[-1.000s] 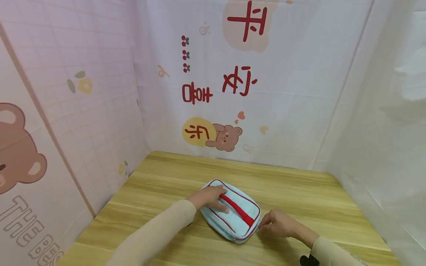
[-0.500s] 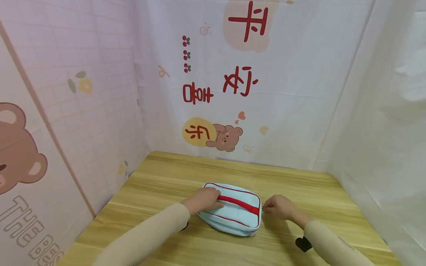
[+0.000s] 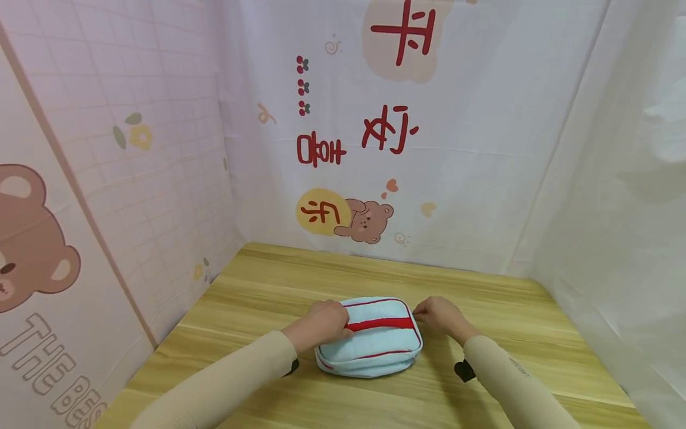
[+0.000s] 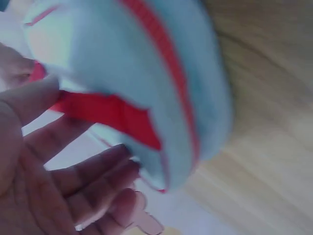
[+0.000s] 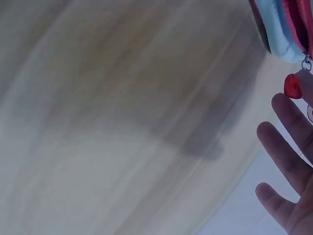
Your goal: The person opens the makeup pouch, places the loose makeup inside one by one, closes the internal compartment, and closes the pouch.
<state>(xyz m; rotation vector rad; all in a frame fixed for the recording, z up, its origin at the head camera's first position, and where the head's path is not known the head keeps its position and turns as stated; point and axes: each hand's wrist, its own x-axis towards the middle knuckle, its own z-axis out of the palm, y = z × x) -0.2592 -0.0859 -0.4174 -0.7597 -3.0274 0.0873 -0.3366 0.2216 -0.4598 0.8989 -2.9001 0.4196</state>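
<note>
A light blue zip pouch (image 3: 370, 345) with red piping lies on the wooden table, a red strap (image 3: 380, 323) across its top. My left hand (image 3: 320, 325) is at the pouch's left end. In the left wrist view, its thumb and index finger pinch the strap, while the other fingers spread against the side. At the right end is my right hand (image 3: 442, 316). Its thumb and a finger pinch a red charm (image 5: 292, 86) hanging from the zip's metal ring (image 5: 306, 62), the remaining fingers extended. How far the zip is undone I cannot tell.
The wooden table (image 3: 278, 280) reaches a white printed curtain (image 3: 471, 179) at the back. More curtain hangs along both sides. A black band (image 3: 464, 370) is at the right wrist.
The pouch has turned counter-clockwise, so its strap now runs nearly sideways. My right hand has moved away from me along the right end. The left hand has shifted slightly left.
</note>
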